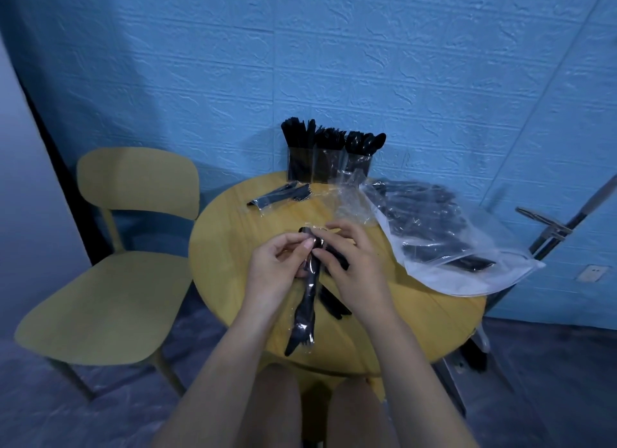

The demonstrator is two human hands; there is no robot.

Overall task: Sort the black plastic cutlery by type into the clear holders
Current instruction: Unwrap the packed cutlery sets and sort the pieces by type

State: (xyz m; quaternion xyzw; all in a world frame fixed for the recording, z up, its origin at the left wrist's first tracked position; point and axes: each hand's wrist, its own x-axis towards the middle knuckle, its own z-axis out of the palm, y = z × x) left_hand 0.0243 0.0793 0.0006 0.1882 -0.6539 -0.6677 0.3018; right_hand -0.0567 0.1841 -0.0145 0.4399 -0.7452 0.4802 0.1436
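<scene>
Opening the clear-wrapped pack of black plastic cutlery (309, 290) looks like the step in hand, so that's where the care goes. The pack hangs upright over the near half of the round yellow wooden table (233, 247), fork tines pointing down, and both hands are close together at its top end. The left hand (277, 264) pinches the top from one side and the right hand (350, 264) pinches it from the other — fingertips nearly touching. The right hand also seems to have a few loose black pieces tucked under its palm, though I can't tell how many.

My take: pull the film apart right at the seam with small, opposite tugs, keeping the lower end over the table so anything that slips out lands there and not on the floor. Thin wrap like this probably stretches before it tears, so a fresh pinch closer to the edge likely beats yanking harder.

Further back, the three clear plastic holders (329, 163) stand against the blue textured wall (400, 63), already well stocked — spoons on the right. Another wrapped cutlery pack (280, 195) lies in front of them, with crumpled empty film (354, 197) beside it. A big clear plastic bag of more black cutlery (444, 237) sprawls over the table's right edge. A yellow chair (110, 280) sits off to the left.
</scene>
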